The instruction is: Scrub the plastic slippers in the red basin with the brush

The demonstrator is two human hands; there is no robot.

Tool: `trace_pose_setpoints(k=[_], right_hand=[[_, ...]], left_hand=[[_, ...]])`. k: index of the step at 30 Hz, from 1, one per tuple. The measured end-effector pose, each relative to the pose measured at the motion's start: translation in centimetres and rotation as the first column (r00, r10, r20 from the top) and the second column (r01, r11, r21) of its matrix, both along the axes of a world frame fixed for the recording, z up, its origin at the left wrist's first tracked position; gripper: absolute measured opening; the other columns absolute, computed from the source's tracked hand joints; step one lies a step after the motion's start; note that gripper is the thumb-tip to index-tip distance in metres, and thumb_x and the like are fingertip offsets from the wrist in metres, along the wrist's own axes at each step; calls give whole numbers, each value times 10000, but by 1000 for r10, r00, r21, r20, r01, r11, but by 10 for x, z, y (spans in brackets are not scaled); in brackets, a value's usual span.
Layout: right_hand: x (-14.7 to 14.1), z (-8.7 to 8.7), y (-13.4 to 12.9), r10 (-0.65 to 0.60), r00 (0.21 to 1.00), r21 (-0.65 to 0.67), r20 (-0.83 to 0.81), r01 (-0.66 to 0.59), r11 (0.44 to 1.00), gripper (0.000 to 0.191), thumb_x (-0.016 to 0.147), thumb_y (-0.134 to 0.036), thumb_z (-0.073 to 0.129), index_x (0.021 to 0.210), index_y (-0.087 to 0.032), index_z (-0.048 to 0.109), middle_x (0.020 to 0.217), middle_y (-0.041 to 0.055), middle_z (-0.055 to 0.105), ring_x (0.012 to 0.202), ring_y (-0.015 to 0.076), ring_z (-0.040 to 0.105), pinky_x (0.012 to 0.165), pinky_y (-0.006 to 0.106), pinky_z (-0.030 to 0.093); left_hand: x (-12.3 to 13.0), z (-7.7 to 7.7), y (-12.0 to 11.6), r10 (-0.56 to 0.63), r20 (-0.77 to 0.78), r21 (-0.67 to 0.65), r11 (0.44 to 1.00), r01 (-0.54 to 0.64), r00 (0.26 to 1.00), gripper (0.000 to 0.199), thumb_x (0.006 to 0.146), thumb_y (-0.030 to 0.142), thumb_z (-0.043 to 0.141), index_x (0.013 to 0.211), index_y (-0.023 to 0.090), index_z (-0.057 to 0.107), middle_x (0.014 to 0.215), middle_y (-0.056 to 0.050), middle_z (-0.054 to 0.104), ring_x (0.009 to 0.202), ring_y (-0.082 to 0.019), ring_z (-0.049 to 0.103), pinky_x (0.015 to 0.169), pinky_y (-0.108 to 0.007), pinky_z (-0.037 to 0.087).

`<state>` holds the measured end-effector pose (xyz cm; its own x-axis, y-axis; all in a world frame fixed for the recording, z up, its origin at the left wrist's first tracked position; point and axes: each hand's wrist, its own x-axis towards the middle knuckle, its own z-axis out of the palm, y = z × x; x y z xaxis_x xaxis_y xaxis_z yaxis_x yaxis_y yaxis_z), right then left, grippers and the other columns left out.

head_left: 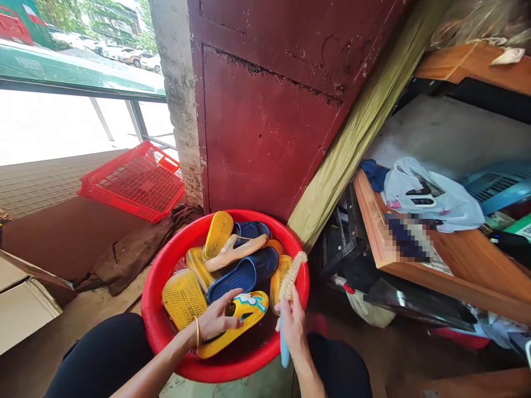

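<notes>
A red basin (150,326) stands between my knees with several slippers and some water in it. My left hand (215,320), with a gold bangle at the wrist, is over a yellow slipper (249,319) that has a cartoon figure on its strap. Its fingers are apart, at the strap; I cannot tell how firmly they touch it. In my right hand (293,320) is a scrubbing brush (292,276) with a light blue handle, bristles upward, at the basin's right rim. A navy slipper (243,273), a tan sandal (237,252) and yellow slippers (185,298) lie heaped behind my left hand.
Behind the basin is a dark red door (265,138). A red plastic crate (136,179) leans at the left, near a brown cloth (120,260) and a cardboard box (29,309). On the right, a wooden shelf (468,260) holds a white plastic bag (431,193).
</notes>
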<state>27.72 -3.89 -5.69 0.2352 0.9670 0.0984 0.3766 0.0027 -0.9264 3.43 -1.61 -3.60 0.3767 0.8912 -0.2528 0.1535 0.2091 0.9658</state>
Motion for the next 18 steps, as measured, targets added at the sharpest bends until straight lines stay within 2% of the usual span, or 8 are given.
trace_pose_setpoints(k=[1,3,5,6,10,12,15,18], right_hand=[[-1,1,-2,17,999,12,31,-17,1000,728,1013,-604,309,1563,-128,335,866,101,752,467,159,651,438,257,557],[-5,5,-6,71,985,55,156,-80,995,627,1013,-528,379,1519,-162,438,1059,133,757,796,217,756,684,299,630],[-10,10,-8,132,946,82,295,-163,983,523,1003,-433,444,1474,-216,513,1287,107,692,1149,238,679,949,330,570],[-12,13,-9,155,926,82,345,-194,977,496,999,-390,454,1464,-232,526,1360,85,650,1239,233,624,1020,337,526],[-15,15,-7,118,892,51,436,-155,987,490,1005,-316,420,1480,-227,505,1378,80,635,1200,231,653,1003,343,537],[-15,14,-7,108,883,37,456,-140,989,493,1007,-321,415,1484,-231,499,1361,86,647,1171,241,671,982,351,548],[-14,11,-8,157,875,49,458,-202,978,488,1012,-321,400,1478,-220,504,1386,91,628,1232,239,631,1031,359,512],[-13,10,-9,147,880,67,451,-198,978,490,1018,-334,393,1473,-189,506,1409,110,607,1272,237,600,1063,361,483]], left_hand=[[2,-8,1,-21,-107,101,994,32,994,856,599,338,790,1412,228,547,1316,-119,635,1258,-358,553,1090,-449,418],[6,-23,2,-61,-285,229,965,130,956,892,601,362,779,1441,219,514,1407,-145,551,1339,-358,480,1152,-450,350],[9,-35,2,-95,-432,239,947,215,897,946,618,356,752,1501,249,430,1489,-148,466,1362,-350,466,1150,-453,352],[11,-39,3,-102,-499,217,946,239,860,983,613,345,747,1525,267,387,1526,-147,423,1370,-359,464,1138,-464,364],[17,-50,3,-102,-697,127,956,262,710,1125,537,306,772,1562,306,306,1642,-154,256,1402,-477,397,1096,-587,362],[19,-54,3,-116,-731,101,956,275,673,1145,502,294,783,1554,299,330,1661,-160,225,1386,-545,377,1068,-667,343],[16,-54,1,-103,-696,117,960,254,711,1045,546,343,766,1522,279,399,1652,-171,252,1370,-550,402,1068,-671,340],[10,-46,2,-63,-537,197,960,197,841,903,597,307,723,1465,269,478,1566,-159,416,1342,-416,500,1115,-512,368]])
